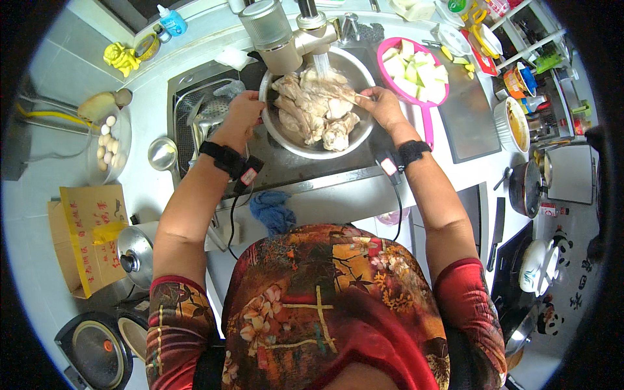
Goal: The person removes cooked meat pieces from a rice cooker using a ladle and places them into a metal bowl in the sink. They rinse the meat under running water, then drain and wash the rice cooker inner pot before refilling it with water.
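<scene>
A round metal basin [317, 154] sits in the sink beneath the faucet [316, 36], and water runs from the spout onto several pale pieces of meat on the bone [317, 105]. My left hand [242, 117] grips the basin's left rim. At the right rim, my right hand [385, 108] has its thumb and fingers closed on the end of a meat piece. Just right of the basin is a pink strainer [426, 124] full of pale green melon or gourd chunks [414, 68].
Left of the basin stands a wire dish rack [183, 117]; a metal ladle [162, 153] lies beside the sink. A bowl of eggs [108, 141] is at far left. A knife [496, 234] and a pot [524, 189] lie at right. A blue cloth [273, 212] hangs at the front edge.
</scene>
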The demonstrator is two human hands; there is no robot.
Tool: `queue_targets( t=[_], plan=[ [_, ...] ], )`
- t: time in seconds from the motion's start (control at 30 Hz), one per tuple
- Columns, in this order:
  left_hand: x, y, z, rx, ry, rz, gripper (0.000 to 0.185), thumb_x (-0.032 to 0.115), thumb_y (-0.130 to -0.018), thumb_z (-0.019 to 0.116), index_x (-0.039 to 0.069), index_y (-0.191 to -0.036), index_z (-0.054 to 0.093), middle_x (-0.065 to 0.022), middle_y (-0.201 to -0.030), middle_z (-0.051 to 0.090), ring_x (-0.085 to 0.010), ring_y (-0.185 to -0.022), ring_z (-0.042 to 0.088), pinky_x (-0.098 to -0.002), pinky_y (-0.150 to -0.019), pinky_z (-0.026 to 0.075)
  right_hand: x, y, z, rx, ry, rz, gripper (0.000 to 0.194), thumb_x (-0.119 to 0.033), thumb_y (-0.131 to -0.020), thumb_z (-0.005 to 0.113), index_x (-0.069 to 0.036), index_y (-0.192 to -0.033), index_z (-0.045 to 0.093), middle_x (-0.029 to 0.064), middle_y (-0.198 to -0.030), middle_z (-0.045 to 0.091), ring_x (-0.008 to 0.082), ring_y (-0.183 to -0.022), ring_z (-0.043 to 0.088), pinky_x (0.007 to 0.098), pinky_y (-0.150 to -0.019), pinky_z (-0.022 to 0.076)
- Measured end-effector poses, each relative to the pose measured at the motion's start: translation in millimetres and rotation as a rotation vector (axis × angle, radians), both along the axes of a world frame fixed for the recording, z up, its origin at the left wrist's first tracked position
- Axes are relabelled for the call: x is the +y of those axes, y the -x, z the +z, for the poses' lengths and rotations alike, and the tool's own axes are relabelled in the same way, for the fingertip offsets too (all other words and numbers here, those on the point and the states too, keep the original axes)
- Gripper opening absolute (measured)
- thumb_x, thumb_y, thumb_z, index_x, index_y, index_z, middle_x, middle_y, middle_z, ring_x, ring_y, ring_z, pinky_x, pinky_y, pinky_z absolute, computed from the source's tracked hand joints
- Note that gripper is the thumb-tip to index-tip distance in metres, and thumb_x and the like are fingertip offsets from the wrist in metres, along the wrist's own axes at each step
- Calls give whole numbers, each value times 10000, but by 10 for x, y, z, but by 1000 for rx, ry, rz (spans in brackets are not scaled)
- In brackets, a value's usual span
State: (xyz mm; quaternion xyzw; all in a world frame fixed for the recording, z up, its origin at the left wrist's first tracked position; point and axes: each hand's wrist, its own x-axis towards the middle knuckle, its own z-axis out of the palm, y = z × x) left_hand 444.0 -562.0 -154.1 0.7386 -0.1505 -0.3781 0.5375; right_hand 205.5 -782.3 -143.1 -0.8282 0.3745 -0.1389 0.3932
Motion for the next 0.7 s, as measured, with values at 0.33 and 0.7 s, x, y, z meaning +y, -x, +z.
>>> queue_targets(
  t=[0.33, 0.7],
  plan=[
    [118, -143, 147, -74, -43, 28, 158, -29, -786, 549, -13, -924, 624, -75, -775, 627, -199, -608, 622, -360, -549, 543, -135, -237, -374, -16, -189, 63, 312, -288, -732, 752, -19, -869, 673, 130, -814, 680, 211, -741, 637, 326, -717, 489],
    [-311, -197, -120, 36, 10, -42, 136, 5, -781, 550, -14, -851, 665, -76, -731, 620, -205, -559, 598, -366, -521, 521, -451, -129, -286, 157, -136, 52, 375, -351, -734, 718, -19, -905, 687, 143, -865, 690, 249, -792, 652, 340, -758, 485]
  ],
)
